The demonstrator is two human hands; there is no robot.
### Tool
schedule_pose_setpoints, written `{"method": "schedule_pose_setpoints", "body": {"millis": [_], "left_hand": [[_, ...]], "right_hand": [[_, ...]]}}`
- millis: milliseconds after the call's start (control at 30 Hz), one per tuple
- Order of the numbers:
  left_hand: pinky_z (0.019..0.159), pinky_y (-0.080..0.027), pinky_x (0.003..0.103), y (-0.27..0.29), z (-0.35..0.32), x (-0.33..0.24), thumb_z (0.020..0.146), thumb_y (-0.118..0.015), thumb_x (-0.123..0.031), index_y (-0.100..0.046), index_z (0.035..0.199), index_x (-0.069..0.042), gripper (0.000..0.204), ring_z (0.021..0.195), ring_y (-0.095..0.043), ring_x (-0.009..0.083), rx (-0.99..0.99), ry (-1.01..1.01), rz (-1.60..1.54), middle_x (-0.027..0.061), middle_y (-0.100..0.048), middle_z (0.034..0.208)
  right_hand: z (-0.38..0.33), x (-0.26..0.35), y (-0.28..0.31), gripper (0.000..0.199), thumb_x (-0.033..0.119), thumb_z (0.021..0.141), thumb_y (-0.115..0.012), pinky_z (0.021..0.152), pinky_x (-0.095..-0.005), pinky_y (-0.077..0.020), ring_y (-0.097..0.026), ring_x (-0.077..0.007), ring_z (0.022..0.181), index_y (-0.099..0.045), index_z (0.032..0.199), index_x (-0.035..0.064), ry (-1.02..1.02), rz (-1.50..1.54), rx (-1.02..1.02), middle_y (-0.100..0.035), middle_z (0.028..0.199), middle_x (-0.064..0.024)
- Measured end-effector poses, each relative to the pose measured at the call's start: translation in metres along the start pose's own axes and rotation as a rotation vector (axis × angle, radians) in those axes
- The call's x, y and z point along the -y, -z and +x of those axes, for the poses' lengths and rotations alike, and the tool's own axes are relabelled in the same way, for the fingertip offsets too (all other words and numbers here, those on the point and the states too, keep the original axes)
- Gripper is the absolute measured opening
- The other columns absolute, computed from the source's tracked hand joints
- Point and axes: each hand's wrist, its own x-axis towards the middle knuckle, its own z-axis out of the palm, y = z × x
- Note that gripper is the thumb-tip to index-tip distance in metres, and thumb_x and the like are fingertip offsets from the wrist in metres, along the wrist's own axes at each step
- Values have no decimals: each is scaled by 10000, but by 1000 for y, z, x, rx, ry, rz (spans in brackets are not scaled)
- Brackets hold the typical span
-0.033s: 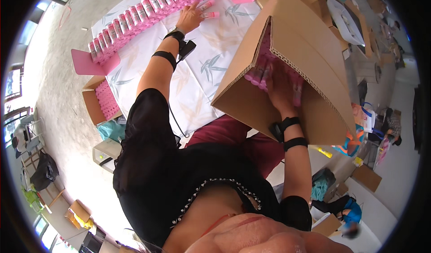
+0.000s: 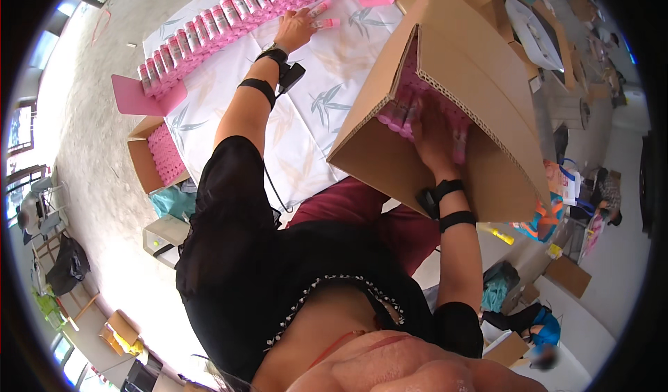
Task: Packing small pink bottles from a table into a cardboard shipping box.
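Head view: left hand outstretched, right hand inside cardboard box

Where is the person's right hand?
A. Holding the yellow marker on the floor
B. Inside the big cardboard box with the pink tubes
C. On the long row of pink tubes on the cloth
B. The right hand reaches into the big cardboard box among the pink tubes packed there, while the left hand is out on the white cloth by the long row of tubes.
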Motion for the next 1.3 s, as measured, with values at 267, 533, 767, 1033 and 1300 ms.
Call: {"method": "schedule_pose_setpoints", "body": {"millis": [267, 533, 767, 1033, 1300], "left_hand": [[916, -495, 474, 37, -92, -34, 843, -687, -243, -697, 1209, -153, 377, 1051, -618, 371, -104, 132, 14, 148, -657, 1119], [770, -526, 311, 141, -305, -85, 878, -756, -100, -681, 1060, 41, 242, 982, -641, 184, -111, 386, -515, 164, -629, 1237], [1046, -443, 361, 218, -272, -284, 832, -753, 61, -661, 1099, 18, 286, 1267, -539, 250, 224, 215, -1241, 185, -519, 1403], [753, -530, 347, 98, -129, -318, 793, -804, -371, -738, 969, -16, 402, 842, -702, 242, 115, 272, -433, 162, -712, 887], [818, -547, 474, 30, -97, -312, 913, -625, -497, -747, 1070, -139, 409, 962, -683, 399, -108, 183, -55, 205, -725, 973]], "right_hand": [[6, -5, -20, 589, 388, 1019, -380, 1203, -426, -267, -345, -352, 1459, -434, 1476, 20, 46, 92, -65, -401, 1547, -219], [8, 3, -19, 579, 402, 983, -397, 1170, -508, -290, -367, -247, 1457, -460, 1476, 106, 22, 48, -146, -448, 1546, -81], [0, -7, -18, 604, 459, 998, -371, 1193, -509, -261, -317, -227, 1486, -451, 1481, 107, -7, 40, -145, -424, 1564, -59], [2, 6, -8, 617, 475, 1005, -353, 1208, -518, -239, -275, -236, 1504, -438, 1494, 110, -68, 61, -17, -362, 1601, -55], [6, 4, -19, 581, 430, 1019, -321, 1206, -521, -230, -291, -234, 1497, -416, 1512, 137, -41, 95, -133, -369, 1598, -41]]}}
